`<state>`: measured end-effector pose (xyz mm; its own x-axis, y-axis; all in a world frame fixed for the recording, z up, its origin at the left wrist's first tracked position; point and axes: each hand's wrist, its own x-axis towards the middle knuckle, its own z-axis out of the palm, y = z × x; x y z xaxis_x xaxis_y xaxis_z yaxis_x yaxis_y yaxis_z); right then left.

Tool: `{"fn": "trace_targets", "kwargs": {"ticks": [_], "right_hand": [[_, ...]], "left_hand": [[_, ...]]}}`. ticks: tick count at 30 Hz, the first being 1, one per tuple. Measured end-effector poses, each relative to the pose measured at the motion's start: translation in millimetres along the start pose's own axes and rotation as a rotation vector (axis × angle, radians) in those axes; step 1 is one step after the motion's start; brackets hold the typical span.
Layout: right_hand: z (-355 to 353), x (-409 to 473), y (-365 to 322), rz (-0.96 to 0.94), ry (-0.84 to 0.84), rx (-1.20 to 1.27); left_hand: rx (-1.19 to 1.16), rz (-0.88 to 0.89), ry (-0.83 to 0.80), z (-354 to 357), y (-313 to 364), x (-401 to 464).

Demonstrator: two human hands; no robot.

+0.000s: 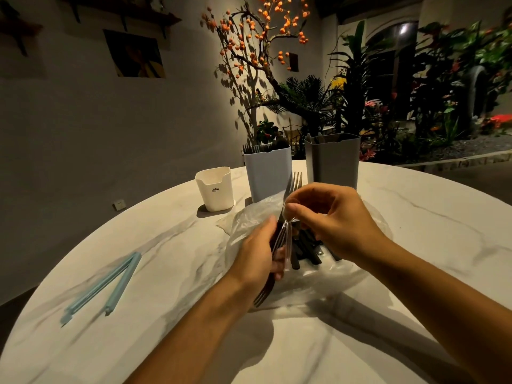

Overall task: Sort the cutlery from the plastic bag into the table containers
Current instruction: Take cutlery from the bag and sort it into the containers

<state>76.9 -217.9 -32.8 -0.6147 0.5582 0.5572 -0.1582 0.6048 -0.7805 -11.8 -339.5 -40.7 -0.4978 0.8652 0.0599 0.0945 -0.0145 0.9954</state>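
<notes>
A clear plastic bag (327, 278) lies open at the table's middle with several dark-handled cutlery pieces (307, 250) inside. My left hand (256, 253) grips a bundle of forks, some with clear handles; dark tines stick out below my wrist at the fork ends (260, 296). My right hand (329, 217) pinches the neck of one fork (294, 184), whose tines point up. Behind the bag stand three containers: a small white one (214, 189), a light grey one (267, 173) holding forks, and a taller dark grey one (333, 162) with cutlery tips showing.
A light blue bag clip (105, 284) lies open on the marble table (415, 245) at the left. The round table's edge curves along the left and back. Plants and a tree with orange fruit stand behind the containers.
</notes>
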Motion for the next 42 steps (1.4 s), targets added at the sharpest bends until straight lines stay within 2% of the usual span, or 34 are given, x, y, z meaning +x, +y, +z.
{"fn": "trace_targets", "kwargs": {"ticks": [3, 8, 13, 20, 22, 24, 26, 29, 33, 37, 42], "right_hand": [[5.6, -2.6, 3.9, -0.042, 0.046, -0.113], [7.0, -4.6, 2.7, -0.07, 0.057, -0.106], [9.1, -5.2, 2.0, -0.117, 0.084, -0.112], [8.7, -3.0, -2.0, -0.132, 0.303, -0.096], [9.0, -1.6, 0.4, -0.055, 0.213, -0.1], [11.1, -1.7, 2.4, 0.032, 0.031, -0.103], [14.3, -3.4, 3.8, 0.04, -0.074, -0.091], [14.1, -4.0, 4.8, 0.012, -0.052, -0.019], [15.5, -3.6, 6.8, 0.078, -0.044, 0.061], [14.1, -3.0, 2.6, 0.065, 0.008, 0.007], [10.5, -5.4, -3.1, 0.068, -0.106, 0.037]], "left_hand": [[0.108, 0.093, -0.022, 1.6, -3.5, -0.6], [0.256, 0.15, -0.09, 0.6, -11.3, 3.6], [0.197, 0.162, 0.002, 1.5, -17.6, 5.3], [0.086, 0.107, 0.139, 0.5, -12.7, 10.4], [0.096, 0.16, 0.19, -0.7, -11.9, 10.6], [0.092, 0.205, 0.197, 0.0, -11.0, 9.7], [0.094, 0.218, 0.187, 0.8, -11.2, 8.9], [0.125, 0.232, 0.204, 0.5, -12.0, 9.5], [0.116, 0.193, 0.236, 0.4, -16.5, 12.2], [0.125, 0.152, 0.243, -3.8, -17.9, 15.3], [0.104, 0.202, 0.318, -7.5, -12.5, 16.1]]}}
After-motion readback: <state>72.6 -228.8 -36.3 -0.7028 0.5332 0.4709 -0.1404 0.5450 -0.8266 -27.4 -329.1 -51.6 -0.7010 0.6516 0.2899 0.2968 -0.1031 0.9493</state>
